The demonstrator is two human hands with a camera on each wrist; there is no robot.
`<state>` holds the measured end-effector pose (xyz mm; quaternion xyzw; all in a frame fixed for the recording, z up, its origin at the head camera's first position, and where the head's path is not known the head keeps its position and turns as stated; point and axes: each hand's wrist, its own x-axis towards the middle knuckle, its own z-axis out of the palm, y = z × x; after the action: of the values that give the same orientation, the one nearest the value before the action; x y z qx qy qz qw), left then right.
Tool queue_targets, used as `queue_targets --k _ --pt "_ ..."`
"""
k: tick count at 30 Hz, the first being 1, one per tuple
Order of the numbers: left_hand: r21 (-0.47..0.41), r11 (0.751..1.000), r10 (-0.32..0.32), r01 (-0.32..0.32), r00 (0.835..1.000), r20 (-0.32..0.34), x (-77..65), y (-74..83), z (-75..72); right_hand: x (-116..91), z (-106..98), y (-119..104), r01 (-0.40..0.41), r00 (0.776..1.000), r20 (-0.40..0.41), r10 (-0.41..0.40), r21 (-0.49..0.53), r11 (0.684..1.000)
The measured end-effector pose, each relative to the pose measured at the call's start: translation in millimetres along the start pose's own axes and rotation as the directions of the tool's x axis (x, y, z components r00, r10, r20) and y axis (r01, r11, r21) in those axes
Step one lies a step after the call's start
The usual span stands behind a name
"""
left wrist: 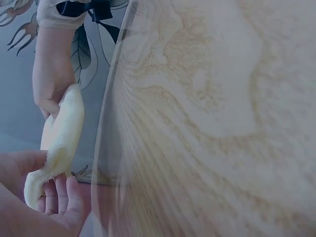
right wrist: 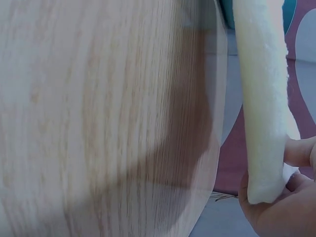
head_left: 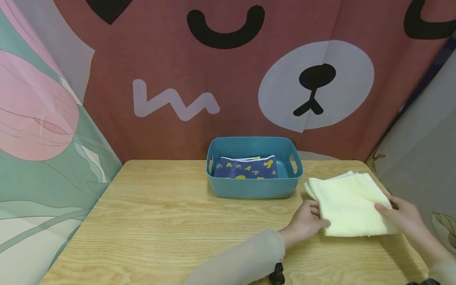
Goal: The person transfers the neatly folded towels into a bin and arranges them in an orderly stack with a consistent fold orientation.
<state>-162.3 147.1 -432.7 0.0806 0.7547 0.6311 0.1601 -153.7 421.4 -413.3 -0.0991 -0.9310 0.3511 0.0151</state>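
Observation:
A folded pale yellow towel (head_left: 350,206) hangs between both hands over the right side of the table. My left hand (head_left: 308,219) pinches its left edge, thumb on top and fingers beneath. At the opposite edge my right hand (head_left: 402,213) grips it, the thumb lying on the upper face. In the left wrist view the towel (left wrist: 66,131) shows edge-on as a thick fold, with the left hand (left wrist: 44,197) at its near end. The right wrist view has the towel (right wrist: 264,98) held above the tabletop by the right hand (right wrist: 284,207).
A blue plastic basket (head_left: 254,188) with side handles stands at the table's back edge. Inside lies a folded navy cloth (head_left: 246,168) with yellow figures. The wooden table (head_left: 160,221) backs onto a printed curtain (head_left: 171,51), and more curtains hang at both sides.

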Motion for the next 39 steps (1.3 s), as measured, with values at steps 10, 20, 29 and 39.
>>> queue_targets --k 10,20,29,39 --pt "0.006 1.000 0.004 -0.005 0.998 0.056 -12.4 5.6 -3.4 -12 -1 2 -0.006 1.000 -0.030 0.006 0.009 1.000" --pt "0.030 1.000 -0.002 0.000 0.996 0.092 -24.9 8.0 -6.8 -21 1 1 -0.045 0.998 -0.043 0.047 0.047 0.998" --pt "0.008 1.000 -0.002 0.001 0.990 0.138 -34.2 10.2 -16.4 -29 1 -4 -0.055 0.998 -0.018 0.057 0.083 0.995" --pt "-0.014 1.000 -0.002 0.004 0.988 0.154 -45.3 14.2 -27.4 -39 6 -14 -0.047 0.999 0.000 0.048 0.121 0.991"
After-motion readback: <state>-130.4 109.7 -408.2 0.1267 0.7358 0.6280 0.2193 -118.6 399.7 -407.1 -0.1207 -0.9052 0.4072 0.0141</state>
